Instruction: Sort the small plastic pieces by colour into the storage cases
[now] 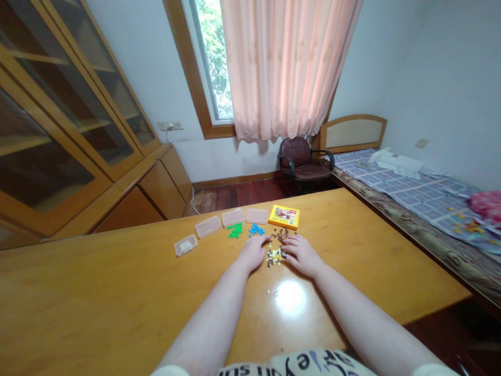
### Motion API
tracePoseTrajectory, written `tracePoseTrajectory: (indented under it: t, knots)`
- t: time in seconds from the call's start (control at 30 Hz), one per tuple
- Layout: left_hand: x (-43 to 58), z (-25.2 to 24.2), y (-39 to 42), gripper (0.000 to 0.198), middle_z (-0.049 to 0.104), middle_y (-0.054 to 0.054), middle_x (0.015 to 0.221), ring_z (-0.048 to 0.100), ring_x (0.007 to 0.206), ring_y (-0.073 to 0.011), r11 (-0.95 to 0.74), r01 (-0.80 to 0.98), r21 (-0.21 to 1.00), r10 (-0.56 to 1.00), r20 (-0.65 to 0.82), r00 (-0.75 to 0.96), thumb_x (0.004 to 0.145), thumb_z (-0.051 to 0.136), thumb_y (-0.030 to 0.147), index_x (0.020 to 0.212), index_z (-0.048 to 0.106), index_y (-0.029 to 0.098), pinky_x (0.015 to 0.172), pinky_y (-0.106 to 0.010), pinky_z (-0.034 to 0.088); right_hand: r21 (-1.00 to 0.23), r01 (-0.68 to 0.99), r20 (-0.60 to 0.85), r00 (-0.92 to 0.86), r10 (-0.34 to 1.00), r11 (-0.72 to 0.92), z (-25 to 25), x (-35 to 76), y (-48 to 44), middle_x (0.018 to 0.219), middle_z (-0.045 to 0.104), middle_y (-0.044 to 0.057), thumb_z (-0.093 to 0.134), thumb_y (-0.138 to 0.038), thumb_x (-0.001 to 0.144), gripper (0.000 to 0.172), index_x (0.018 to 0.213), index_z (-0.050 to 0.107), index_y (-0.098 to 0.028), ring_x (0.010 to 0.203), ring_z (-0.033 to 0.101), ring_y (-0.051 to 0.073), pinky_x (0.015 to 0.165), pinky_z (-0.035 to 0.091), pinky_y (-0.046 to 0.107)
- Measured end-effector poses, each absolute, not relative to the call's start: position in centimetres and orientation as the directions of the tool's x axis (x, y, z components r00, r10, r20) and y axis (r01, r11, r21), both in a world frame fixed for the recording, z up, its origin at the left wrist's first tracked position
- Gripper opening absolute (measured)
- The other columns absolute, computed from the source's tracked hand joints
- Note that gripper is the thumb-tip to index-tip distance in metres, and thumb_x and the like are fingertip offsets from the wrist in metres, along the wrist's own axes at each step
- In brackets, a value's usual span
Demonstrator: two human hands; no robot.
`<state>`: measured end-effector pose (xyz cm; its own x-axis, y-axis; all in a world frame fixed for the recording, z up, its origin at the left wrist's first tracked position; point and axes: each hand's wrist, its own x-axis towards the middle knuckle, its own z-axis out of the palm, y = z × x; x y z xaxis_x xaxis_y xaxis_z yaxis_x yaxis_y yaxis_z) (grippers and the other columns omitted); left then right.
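Both hands were down on the wooden bench (97, 297), palms down, and neither grip was clenched on anything (fingers looked loose and open, as far as I could see). The left hand (253, 252) and right hand (302, 255) sat either side of a scattered pile of tiny brown and yellow pieces (275, 255), basically touching it. Just past the hands lay a green heap of pieces (235, 230) and a blue heap of pieces (257, 230), with a yellow box (284, 216) nearby. Four clear plastic containers (208, 226) ran in a curved row out to the left. Beyond the bench was a dark office chair (301, 159) beside a bed (395, 190).
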<state>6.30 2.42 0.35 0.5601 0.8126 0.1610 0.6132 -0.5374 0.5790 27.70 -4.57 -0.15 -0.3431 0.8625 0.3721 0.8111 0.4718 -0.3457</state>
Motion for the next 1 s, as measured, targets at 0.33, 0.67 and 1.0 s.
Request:
tracePoseTrajectory:
  t: [0.33, 0.67, 1.0]
  knots:
    - [6.3, 0.3, 2.5, 0.036, 0.070, -0.005, 0.098, 0.060, 0.095, -0.0183, -0.546, 0.633, 0.549, 0.816, 0.175, 0.552, 0.073, 0.045, 0.003, 0.096, 0.068, 0.019, 0.091, -0.033, 0.045, -0.312, 0.846, 0.402, -0.295, 0.867, 0.433, -0.9, 28.0, -4.1, 0.117, 0.064, 0.009, 0.054, -0.033, 0.085, 0.028, 0.107, 0.068, -0.022, 0.112, 0.053, 0.025, 0.101, 0.037, 0.047]
    - [6.4, 0.3, 2.3, 0.043, 0.066, -0.006, 0.115, 0.057, 0.108, -0.0180, -0.575, 0.560, 0.596, 0.771, 0.165, 0.616, 0.075, 0.044, 0.005, 0.111, 0.064, 0.017, 0.100, -0.034, 0.042, -0.333, 0.848, 0.375, -0.282, 0.883, 0.412, -0.8, 27.9, -4.2, 0.122, 0.061, 0.010, 0.052, -0.035, 0.088, 0.035, 0.117, 0.063, -0.020, 0.117, 0.051, 0.026, 0.103, 0.035, 0.047]
    - [6.5, 0.4, 2.3, 0.038, 0.068, -0.005, 0.106, 0.059, 0.101, -0.0179, -0.567, 0.563, 0.601, 0.779, 0.168, 0.604, 0.074, 0.045, 0.004, 0.102, 0.068, 0.018, 0.096, -0.033, 0.044, -0.295, 0.840, 0.326, -0.359, 0.875, 0.454, -1.0, 27.9, -4.1, 0.131, 0.055, 0.008, 0.053, -0.037, 0.086, 0.036, 0.119, 0.062, -0.027, 0.123, 0.045, 0.028, 0.103, 0.034, 0.050]
